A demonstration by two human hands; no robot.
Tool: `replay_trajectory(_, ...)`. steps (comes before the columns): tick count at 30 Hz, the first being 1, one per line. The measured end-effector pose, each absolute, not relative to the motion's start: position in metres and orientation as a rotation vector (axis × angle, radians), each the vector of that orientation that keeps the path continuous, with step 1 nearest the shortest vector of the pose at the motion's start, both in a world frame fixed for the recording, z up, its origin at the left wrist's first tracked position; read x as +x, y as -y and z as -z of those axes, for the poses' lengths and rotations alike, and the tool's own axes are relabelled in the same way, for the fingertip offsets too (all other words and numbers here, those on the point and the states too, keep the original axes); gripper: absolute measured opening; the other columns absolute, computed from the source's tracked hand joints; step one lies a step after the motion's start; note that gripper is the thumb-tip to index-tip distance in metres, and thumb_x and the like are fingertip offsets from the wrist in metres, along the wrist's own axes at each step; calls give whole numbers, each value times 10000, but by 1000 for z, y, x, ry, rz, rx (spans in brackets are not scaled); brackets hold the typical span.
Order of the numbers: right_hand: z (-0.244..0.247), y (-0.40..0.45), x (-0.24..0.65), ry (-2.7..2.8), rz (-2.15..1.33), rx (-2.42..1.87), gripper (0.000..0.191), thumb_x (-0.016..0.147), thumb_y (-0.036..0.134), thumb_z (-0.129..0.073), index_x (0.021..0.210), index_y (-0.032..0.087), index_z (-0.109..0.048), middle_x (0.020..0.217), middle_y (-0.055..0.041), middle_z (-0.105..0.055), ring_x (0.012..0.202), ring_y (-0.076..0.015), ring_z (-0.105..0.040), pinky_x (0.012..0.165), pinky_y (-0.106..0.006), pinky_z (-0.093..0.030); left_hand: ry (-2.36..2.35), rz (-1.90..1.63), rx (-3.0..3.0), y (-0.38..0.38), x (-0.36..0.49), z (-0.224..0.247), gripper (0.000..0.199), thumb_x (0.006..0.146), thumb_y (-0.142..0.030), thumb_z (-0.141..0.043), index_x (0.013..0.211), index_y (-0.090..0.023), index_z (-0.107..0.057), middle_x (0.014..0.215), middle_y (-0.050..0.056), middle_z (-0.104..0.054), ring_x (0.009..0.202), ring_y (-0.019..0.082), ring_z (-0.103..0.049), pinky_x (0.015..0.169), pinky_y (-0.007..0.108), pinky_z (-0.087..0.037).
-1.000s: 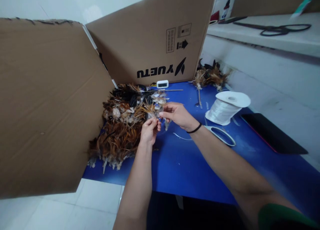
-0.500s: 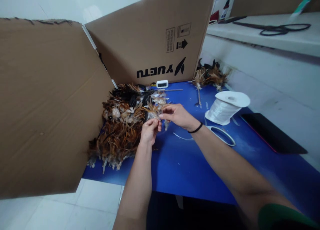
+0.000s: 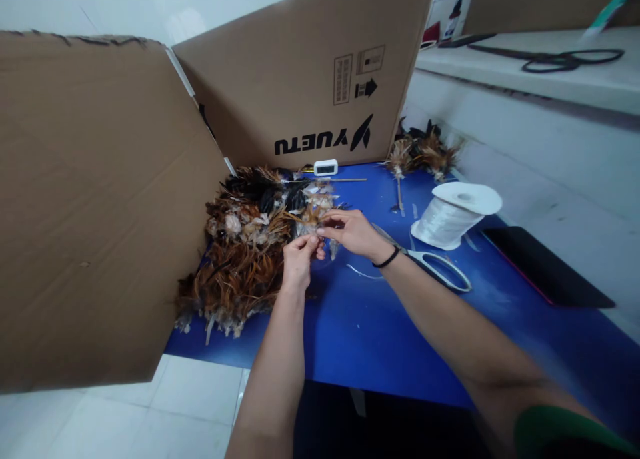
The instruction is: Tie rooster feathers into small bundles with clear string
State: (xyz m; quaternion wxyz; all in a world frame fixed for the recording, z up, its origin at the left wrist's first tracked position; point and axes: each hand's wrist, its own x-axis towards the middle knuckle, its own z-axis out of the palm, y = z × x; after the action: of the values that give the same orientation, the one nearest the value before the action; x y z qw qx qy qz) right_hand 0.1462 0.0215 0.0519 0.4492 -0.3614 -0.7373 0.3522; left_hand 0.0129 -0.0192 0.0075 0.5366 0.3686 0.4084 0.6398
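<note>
My left hand (image 3: 301,258) is closed in a pinch at the base of a small feather bunch (image 3: 311,220). Close beside it on the right, my right hand (image 3: 349,234) pinches at the same bunch, thumb and forefinger nearly meeting the left fingertips. Any thread between the fingers is too small to make out. Brown and black feathers (image 3: 240,262) lie in a thick pile left of and behind my hands. Scissors (image 3: 443,270) with a pale handle rest partly behind my right wrist, and a thin white strip (image 3: 363,272) lies below that hand.
Cardboard panels (image 3: 300,66) stand behind and left of the pile on the blue table (image 3: 370,339). Rightward are a white ribbon spool (image 3: 453,212), a black phone-like slab (image 3: 547,266) and more feathers (image 3: 425,149). Large scissors (image 3: 560,58) lie on a ledge. A small white device (image 3: 326,168) sits behind.
My right hand and wrist have shifted slightly, uncovering more of the scissors behind the wrist. Both hands stay at the feather bunch.
</note>
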Motion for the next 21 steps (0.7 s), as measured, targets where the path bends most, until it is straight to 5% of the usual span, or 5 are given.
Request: replay_trajectory(21, -56, -20, 149, 1887, -904, -840, 89, 699, 246, -651, 719, 161, -641, 723, -12, -623, 714, -152, -567, 691, -288, -445, -994, -1521, 957, 19, 12, -8, 323, 615, -412, -770, 606, -125, -623, 508, -18, -576, 421, 73, -496, 463, 204, -402)
